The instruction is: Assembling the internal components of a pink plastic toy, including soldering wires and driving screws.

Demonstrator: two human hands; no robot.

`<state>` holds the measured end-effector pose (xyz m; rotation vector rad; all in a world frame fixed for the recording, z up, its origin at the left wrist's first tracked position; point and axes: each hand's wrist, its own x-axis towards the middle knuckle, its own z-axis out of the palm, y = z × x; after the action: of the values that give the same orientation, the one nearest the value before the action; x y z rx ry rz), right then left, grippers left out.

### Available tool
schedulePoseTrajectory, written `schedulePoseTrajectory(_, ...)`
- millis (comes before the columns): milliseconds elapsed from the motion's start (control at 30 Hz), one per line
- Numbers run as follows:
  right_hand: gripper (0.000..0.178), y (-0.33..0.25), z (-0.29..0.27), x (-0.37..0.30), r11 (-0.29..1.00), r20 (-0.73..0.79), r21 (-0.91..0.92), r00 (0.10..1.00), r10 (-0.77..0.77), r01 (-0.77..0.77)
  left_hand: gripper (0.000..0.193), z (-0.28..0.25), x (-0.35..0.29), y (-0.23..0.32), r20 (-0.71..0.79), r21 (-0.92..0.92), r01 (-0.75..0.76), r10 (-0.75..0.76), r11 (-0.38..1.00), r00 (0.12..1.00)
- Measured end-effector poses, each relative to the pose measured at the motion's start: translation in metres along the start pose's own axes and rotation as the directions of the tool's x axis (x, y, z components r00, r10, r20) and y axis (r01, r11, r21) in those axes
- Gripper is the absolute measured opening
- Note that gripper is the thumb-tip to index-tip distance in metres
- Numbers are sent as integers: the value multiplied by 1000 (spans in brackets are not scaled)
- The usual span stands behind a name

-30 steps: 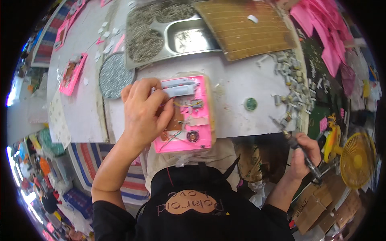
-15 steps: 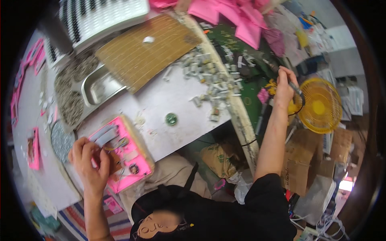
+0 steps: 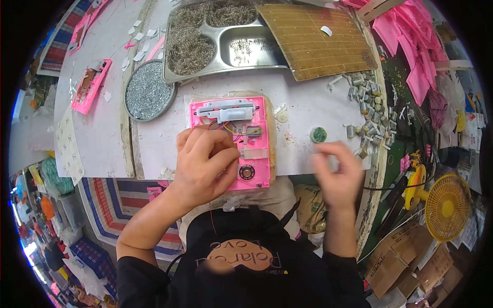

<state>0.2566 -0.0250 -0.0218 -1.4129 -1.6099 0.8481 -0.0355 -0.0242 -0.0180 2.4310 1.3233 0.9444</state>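
My left hand is closed in a pinch over the left edge of an open pink plastic casing. What its fingertips hold is hidden; a thin red wire hangs below the hand. Inside the casing are a grey plastic mechanism, coloured wires, a small metal motor, a clear plastic piece and a round speaker-like part. To the right, my right hand is smeared by motion, with curled fingers just below a small round green container. No tool shows in it.
A round dish of small metal parts stands left of the casing. Behind lie a metal compartment tray of springs and a brown board. Small motors heap at the right table edge, near a yellow fan.
My right hand has come from the far right, where it gripped a pen-shaped corded tool, to beside the green container. The view has turned; my left hand remains at the pink casing.
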Motion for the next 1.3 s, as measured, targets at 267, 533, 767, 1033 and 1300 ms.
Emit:
schedulePoseTrajectory(267,21,-30,72,54,876,254,-417,956,-146,244,28,3,5,-7,-50,19,7,-6,1000,999)
schedulePoseTrajectory(533,21,-51,77,63,745,341,-593,933,-113,307,31,8,6,-13,-50,27,-16,17,1000,999)
schedulePoseTrajectory(767,21,-49,72,66,887,357,-449,932,64,111,34,14,9,-14,20,152,-13,10,988,1000)
schedulePoseTrajectory(1033,14,-68,87,67,435,565,-722,821,-79,538,27,16,15,-15,28,127,-20,16,992,999)
schedulePoseTrajectory(1300,17,-54,58,106,813,647,-523,740,182,257,25,12,26,-28,37,58,-100,98,993,994)
